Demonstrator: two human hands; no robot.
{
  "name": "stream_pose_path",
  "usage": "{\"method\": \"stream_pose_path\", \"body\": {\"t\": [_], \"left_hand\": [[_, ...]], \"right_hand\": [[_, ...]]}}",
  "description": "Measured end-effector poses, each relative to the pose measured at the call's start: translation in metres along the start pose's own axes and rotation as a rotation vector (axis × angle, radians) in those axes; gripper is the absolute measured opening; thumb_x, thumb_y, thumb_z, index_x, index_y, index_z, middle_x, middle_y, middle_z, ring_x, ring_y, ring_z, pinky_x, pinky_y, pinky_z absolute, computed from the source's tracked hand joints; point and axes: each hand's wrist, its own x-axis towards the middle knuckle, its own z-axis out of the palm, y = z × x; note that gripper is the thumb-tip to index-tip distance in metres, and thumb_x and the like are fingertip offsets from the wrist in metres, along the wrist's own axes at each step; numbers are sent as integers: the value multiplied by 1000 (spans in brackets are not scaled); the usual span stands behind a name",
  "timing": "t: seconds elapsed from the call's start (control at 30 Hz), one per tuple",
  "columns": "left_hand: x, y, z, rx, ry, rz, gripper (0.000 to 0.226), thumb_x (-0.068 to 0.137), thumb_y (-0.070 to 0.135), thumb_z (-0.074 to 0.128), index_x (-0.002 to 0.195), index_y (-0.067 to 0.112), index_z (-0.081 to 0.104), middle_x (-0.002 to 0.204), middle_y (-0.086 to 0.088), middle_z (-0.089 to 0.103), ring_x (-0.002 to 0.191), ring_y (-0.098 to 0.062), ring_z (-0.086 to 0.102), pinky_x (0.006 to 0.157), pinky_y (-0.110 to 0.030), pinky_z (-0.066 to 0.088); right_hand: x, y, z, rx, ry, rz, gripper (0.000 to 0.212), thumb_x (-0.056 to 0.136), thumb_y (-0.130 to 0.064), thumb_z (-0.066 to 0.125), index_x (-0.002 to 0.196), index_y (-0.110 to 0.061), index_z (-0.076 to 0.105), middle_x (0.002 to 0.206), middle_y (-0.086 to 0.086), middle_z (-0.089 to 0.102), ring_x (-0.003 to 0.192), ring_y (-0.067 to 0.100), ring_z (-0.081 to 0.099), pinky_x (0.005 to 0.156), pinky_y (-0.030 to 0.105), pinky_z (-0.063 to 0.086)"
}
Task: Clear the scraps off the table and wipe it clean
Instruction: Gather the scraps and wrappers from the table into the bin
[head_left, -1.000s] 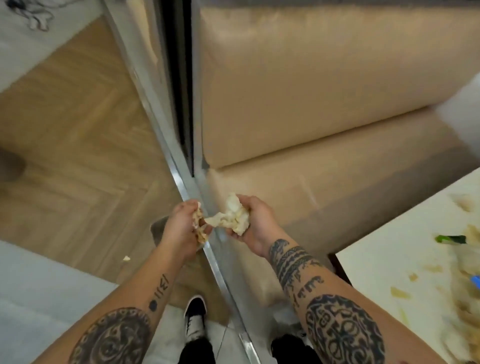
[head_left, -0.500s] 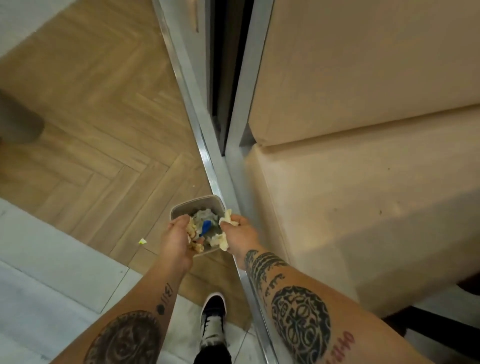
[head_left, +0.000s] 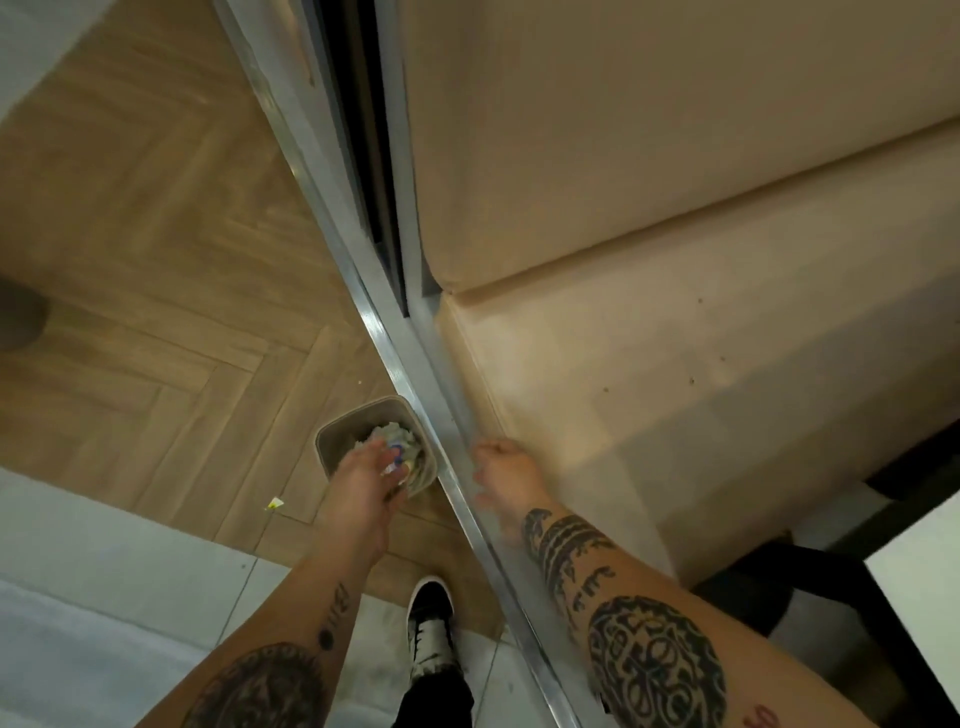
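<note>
A small grey bin (head_left: 358, 410) stands on the wooden floor against a metal rail. Crumpled pale scraps (head_left: 390, 432) with a blue bit among them fill it. My left hand (head_left: 363, 483) hangs over the bin's near side, its fingers pointing down into the scraps and holding nothing I can make out. My right hand (head_left: 506, 467) is to the right of the rail, blurred by motion, with loosely curled fingers and nothing in them. The table top with its scraps is out of view.
The metal rail (head_left: 395, 358) runs diagonally between the wooden floor and a beige upholstered bench (head_left: 675, 364). A small yellow scrap (head_left: 274, 503) lies on the floor left of the bin. My shoe (head_left: 428, 623) is below the bin. A dark frame (head_left: 831, 587) stands at lower right.
Both hands held scraps over the bin earlier. The scraps are now out of both hands. My right hand has pulled away to the right of the rail; my left stays over the bin.
</note>
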Motion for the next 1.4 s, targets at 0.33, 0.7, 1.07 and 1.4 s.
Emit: {"method": "stream_pose_path", "body": {"t": [0.33,0.7,1.07,1.4], "left_hand": [[-200,74,159,333,-357,419,18,103,17,46,103,21,64,99,-3,72,77,-17,64,71,-31,50],[-404,-15,321,834,-872,700,17,98,18,51,98,25,66,104,4,73,85,-14,67,74,-32,52],[-425,-140,337,1516,-1193,985,13,93,25,66,102,31,74,95,18,68,80,0,62,64,-15,44],[-389,-165,346,1733,-1152,1517,21,96,17,61,113,22,72,109,-1,64,105,-24,59,81,-40,54]], "right_hand": [[-172,-91,-130,277,213,-412,12,99,-23,57,94,-28,66,93,-9,68,84,13,62,78,37,56],[-345,-33,-345,502,667,-620,10,95,-24,60,99,-29,67,102,-14,68,102,11,65,91,39,55],[-411,129,-399,788,1098,-342,13,96,-21,58,103,-27,66,103,-5,68,91,17,67,65,25,49],[-399,169,-358,660,1041,-234,14,96,-20,57,106,-28,65,106,-7,65,98,18,66,70,22,47]]}}
